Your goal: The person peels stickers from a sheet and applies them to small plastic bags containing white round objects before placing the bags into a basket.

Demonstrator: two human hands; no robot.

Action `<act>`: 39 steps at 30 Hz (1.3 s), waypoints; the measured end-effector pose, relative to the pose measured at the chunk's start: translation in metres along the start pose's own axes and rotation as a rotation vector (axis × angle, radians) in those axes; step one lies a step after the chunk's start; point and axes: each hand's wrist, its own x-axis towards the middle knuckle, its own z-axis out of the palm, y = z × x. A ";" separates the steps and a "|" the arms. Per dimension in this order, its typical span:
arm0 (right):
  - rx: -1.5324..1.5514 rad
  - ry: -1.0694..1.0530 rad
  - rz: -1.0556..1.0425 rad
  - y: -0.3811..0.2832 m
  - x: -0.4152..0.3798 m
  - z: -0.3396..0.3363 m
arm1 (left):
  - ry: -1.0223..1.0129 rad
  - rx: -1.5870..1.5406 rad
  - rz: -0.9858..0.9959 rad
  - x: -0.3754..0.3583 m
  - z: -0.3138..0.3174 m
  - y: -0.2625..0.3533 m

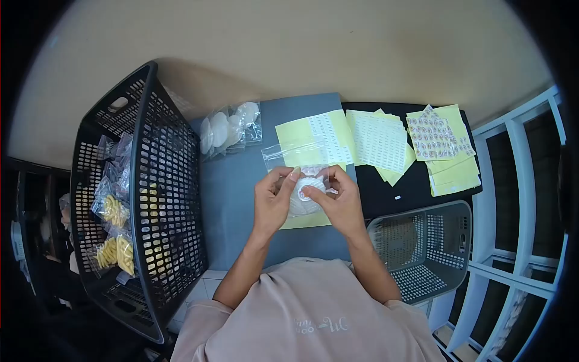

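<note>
In front of my chest is a clear zip bag with something white and round inside, over a yellow sheet. My left hand is closed on the bag's left side, thumb and fingertips pinching the plastic. From the other side my right hand grips the same bag, its thumb on a small round sticker on the front. The bag's open-looking top strip points away from me. Beyond it lies a yellow-backed label sheet with small printed labels. My fingers behind the bag are partly hidden.
A tall dark basket with bagged yellow items stands at left. Bags of white rounds lie on the grey table. Label sheets and round-sticker sheets lie at right. A smaller grey basket stands near my right arm.
</note>
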 end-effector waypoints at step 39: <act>0.098 -0.124 0.032 0.028 0.000 -0.011 | 0.108 0.158 0.111 -0.002 0.007 -0.036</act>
